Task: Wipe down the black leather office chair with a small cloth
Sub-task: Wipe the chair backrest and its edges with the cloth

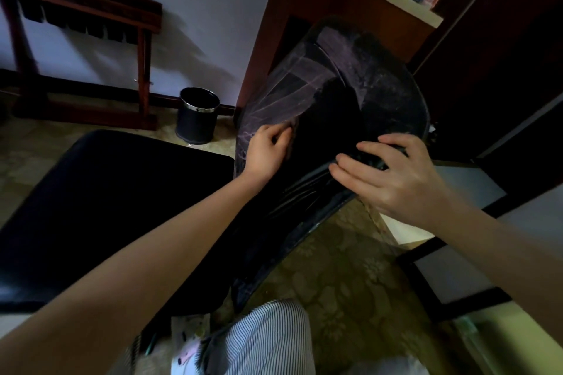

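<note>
- Left hand [266,151]: fingers curled, pinching the dark small cloth [292,128] at its fingertips and pressing it on the chair backrest [335,119] to wipe.
- Right hand [396,175]: fingers spread on the backrest beneath it, likely steadying it.

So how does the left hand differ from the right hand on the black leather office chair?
The left hand has curled fingers, seemingly pinching a small dark cloth; the right hand lies with spread, nearly straight fingers. The left hand is on the streaked back surface of the black leather office chair; the right hand sits at its edge. Both touch the chair.
</note>
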`<action>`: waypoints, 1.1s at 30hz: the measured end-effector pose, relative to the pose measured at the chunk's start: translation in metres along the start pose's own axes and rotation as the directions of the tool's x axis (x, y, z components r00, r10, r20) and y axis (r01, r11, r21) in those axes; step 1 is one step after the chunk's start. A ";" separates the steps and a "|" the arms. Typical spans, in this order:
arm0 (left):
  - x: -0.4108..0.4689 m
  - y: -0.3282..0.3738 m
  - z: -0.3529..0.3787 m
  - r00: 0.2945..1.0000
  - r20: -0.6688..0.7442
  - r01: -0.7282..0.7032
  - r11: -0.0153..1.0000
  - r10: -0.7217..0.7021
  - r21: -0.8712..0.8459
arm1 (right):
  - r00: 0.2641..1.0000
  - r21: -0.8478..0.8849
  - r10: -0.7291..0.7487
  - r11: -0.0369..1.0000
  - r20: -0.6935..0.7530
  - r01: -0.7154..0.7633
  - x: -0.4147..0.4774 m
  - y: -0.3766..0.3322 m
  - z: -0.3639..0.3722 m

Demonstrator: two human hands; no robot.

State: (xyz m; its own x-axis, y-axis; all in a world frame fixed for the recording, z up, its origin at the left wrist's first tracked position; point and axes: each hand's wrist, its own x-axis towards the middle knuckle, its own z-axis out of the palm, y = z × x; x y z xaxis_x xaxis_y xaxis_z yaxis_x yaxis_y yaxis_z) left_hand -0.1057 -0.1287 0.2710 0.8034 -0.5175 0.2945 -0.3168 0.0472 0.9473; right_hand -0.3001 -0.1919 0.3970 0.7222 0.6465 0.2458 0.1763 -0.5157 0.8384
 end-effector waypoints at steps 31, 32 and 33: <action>-0.007 -0.015 -0.002 0.998 0.011 0.065 0.995 -0.066 0.082 | 0.995 -0.108 -0.010 0.994 0.097 0.020 -0.001 0.002 -0.001; -0.016 -0.017 -0.004 0.997 0.001 0.077 0.995 -0.078 0.066 | 0.994 -0.109 0.003 0.994 0.109 0.009 0.000 0.000 -0.002; -0.024 -0.019 -0.007 0.996 -0.008 0.088 0.995 -0.088 0.045 | 0.992 -0.113 0.025 0.994 0.122 -0.011 -0.001 -0.003 -0.002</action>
State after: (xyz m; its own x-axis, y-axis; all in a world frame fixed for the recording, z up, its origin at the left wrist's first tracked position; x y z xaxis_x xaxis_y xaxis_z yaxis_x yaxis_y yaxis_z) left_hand -0.1156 -0.1114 0.2463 0.8322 -0.5128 0.2108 -0.2667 -0.0368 0.9631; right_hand -0.3027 -0.1893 0.3955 0.8028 0.5598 0.2052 0.0916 -0.4559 0.8853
